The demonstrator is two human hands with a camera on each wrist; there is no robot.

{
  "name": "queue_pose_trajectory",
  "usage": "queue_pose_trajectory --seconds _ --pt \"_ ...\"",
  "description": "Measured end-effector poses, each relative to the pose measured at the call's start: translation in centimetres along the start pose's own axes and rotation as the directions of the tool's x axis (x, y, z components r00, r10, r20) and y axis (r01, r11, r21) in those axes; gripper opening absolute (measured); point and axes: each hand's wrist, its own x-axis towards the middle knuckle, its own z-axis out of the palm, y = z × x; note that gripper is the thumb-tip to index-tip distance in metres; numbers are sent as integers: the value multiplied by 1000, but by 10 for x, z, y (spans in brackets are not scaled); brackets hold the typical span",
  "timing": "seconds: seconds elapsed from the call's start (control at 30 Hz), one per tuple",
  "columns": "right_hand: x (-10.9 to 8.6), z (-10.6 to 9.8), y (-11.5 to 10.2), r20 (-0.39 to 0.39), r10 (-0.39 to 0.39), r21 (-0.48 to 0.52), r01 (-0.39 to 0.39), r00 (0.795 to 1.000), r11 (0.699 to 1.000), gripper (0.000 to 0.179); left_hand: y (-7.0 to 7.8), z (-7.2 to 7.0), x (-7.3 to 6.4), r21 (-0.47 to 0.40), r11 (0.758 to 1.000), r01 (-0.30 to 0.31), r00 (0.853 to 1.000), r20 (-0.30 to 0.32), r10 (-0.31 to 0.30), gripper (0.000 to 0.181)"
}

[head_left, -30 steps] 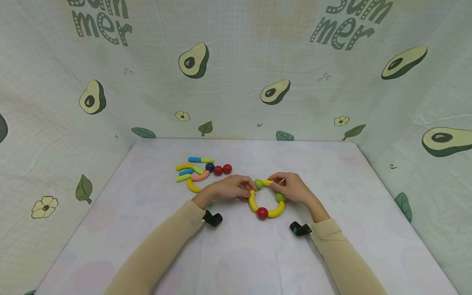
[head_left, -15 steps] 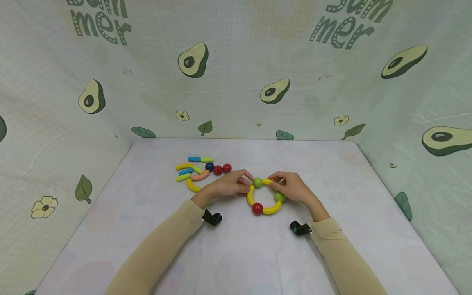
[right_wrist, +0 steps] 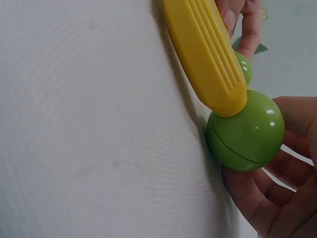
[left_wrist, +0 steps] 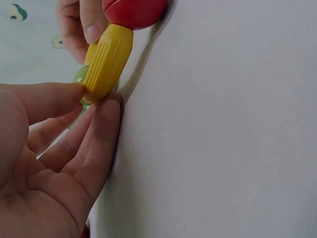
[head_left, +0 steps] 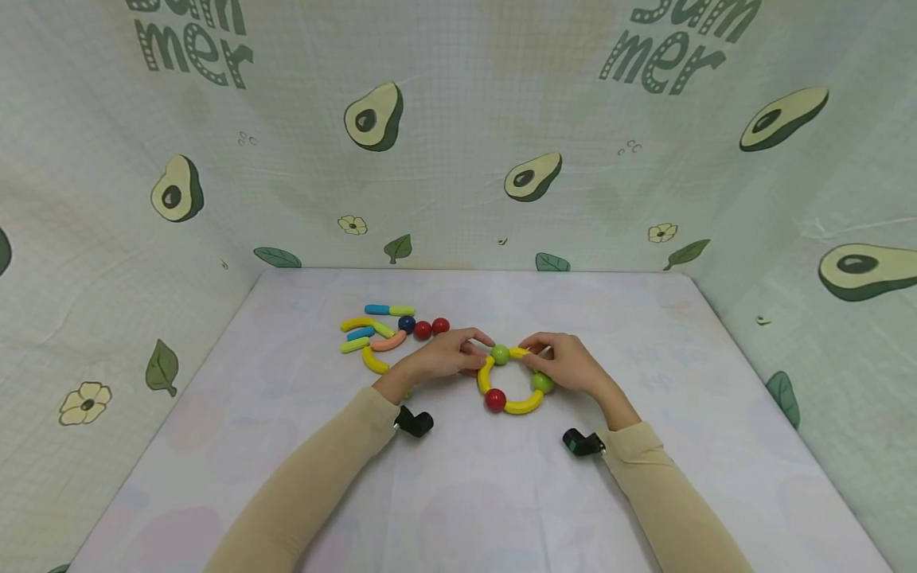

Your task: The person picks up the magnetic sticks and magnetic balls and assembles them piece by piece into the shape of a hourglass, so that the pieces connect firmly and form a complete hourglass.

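Note:
A ring of balls and curved yellow magnetic sticks lies between the two hands. My left hand [head_left: 450, 352] pinches the far end of the left yellow stick [left_wrist: 110, 62] between thumb and fingers, beside a green ball [head_left: 500, 354]. At the ring's near side a red ball [head_left: 495, 399] joins this stick to another yellow stick [head_left: 524, 406]. That one meets a second green ball [right_wrist: 247, 131] on the right. My right hand [head_left: 562, 360] grips the upper-right yellow stick [head_left: 519, 352], partly hidden by the fingers, with the second green ball right against the hand.
Left of the ring lie loose pieces: two red balls [head_left: 423, 329], a dark blue ball [head_left: 407, 324], a blue stick [head_left: 376, 309], an orange curved stick [head_left: 389, 341] and several yellow and lime ones. Patterned cloth walls [head_left: 458, 159] enclose the table [head_left: 458, 493] behind and on both sides.
The near side of the ring, with the red ball, has swung left and away from the person. The left hand has shifted slightly away, while the right hand has barely moved.

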Motion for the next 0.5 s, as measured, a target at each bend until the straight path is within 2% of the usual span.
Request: queue_pose_trajectory --seconds 0.3,0.5 --pt "1 -1 0 0 -4 2 4 1000 1000 24 0 0 0 45 999 -24 1000 -8 25 35" --pt "2 0 2 -11 3 4 -3 1000 1000 23 0 0 -1 66 998 -22 1000 -6 23 45"
